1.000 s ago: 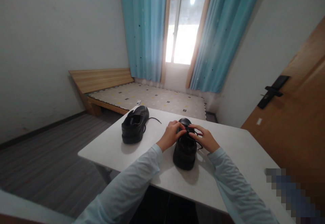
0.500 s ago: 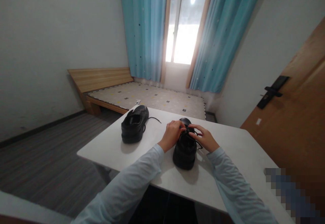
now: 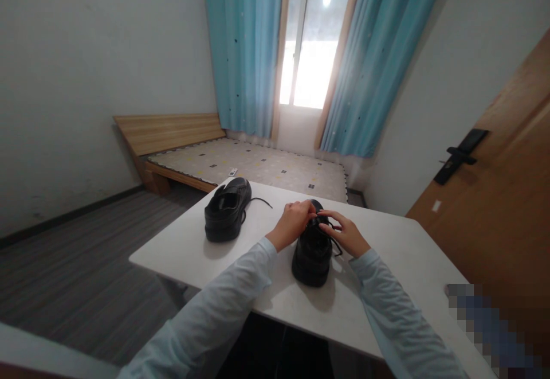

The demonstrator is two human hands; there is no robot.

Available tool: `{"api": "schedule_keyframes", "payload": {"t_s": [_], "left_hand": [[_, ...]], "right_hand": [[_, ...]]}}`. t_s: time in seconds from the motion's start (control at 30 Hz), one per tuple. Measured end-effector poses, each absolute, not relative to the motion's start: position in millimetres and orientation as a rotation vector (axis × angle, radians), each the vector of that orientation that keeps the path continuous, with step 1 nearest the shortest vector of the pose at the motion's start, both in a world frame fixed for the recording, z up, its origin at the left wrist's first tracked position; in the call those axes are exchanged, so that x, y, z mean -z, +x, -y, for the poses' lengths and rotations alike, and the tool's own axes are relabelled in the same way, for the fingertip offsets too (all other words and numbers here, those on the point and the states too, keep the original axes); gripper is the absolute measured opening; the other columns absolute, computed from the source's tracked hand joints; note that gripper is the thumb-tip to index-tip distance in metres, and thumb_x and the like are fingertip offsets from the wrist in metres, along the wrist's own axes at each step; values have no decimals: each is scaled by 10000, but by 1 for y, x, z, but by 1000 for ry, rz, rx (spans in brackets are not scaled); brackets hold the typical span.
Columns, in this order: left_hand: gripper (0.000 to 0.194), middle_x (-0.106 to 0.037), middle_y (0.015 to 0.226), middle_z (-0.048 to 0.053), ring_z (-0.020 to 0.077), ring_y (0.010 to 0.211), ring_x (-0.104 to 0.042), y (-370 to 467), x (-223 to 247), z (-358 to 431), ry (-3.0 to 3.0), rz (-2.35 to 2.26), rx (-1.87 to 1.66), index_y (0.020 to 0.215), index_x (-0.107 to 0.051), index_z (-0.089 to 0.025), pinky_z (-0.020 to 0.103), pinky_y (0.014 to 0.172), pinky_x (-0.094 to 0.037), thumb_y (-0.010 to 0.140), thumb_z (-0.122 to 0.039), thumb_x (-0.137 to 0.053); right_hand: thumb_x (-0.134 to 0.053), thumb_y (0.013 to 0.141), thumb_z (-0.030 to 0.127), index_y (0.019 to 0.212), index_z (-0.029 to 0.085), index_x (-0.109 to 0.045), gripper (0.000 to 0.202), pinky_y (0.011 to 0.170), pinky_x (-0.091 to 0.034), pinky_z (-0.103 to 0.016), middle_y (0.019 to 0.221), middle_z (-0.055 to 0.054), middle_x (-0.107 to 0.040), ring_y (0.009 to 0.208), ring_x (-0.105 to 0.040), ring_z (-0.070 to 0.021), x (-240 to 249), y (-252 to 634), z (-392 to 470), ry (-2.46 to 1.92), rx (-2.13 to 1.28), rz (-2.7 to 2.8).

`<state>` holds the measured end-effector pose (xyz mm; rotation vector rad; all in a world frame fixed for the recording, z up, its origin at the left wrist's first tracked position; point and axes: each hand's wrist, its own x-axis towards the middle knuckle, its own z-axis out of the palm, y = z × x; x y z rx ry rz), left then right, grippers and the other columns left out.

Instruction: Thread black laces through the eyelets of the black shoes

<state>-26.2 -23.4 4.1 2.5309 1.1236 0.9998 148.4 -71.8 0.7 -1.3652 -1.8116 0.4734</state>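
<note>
A black lace-up shoe (image 3: 311,264) stands on the white table (image 3: 389,270), its heel toward me and its toe pointing away. Over its front my left hand (image 3: 293,224) is closed, the fingers pinching at the shoelace from the left. From the right, my right hand (image 3: 347,234) also has bent fingers on the lacing, and a loose black shoelace (image 3: 337,247) hangs beneath them. My fingers partly hide the lacing. A matching black shoe (image 3: 227,213) sits farther left, untouched, with one lace trailing right on the tabletop.
Behind the table is a low wooden bed (image 3: 172,132) with a patterned mattress (image 3: 266,164) and a small white object (image 3: 232,172) on it. Blue curtains (image 3: 244,52) flank a bright window. At right is a brown door (image 3: 494,195) with a black handle.
My left hand has shifted slightly up and to the right over the shoe's lacing. The right hand and both shoes look nearly the same.
</note>
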Motion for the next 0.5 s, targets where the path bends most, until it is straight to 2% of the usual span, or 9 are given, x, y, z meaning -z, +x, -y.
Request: {"api": "schedule_keyframes", "payload": {"t_s": [0.13,0.27,0.4,0.5], "left_hand": [[124,-652,867,21,167,821,-603,-31,-17,19,2490,-1030,-925,949,-546,-193,280,750,-441,834,-237,-529],[213,-640,744,-19,145,722,-606,-34,-33,15,2400,-926,-862,1009,-522,-204,240,674,-445,804,-244,-566],[239,-631,723,-29,132,706,-598,-29,-41,11,2317,-922,-879,1013,-519,-208,232,673,-446,783,-237,-581],[225,-643,810,-1,124,726,-589,-24,-35,8,2226,-918,-970,995,-529,-191,237,693,-451,791,-273,-577]], "right_hand": [[-594,756,401,1068,253,-620,346,764,-521,-398,1190,-78,-604,1103,-544,-262,-1,148,72,-1363,-493,1820],[-595,758,390,1070,251,-615,343,754,-521,-386,1188,-75,-602,1103,-541,-262,0,149,72,-1365,-506,1808],[-594,757,391,1064,253,-618,337,756,-519,-380,1175,-70,-608,1099,-545,-259,1,151,71,-1345,-507,1811],[-596,755,395,1063,251,-616,340,758,-518,-378,1172,-70,-609,1099,-544,-257,1,151,70,-1338,-516,1804]]}}
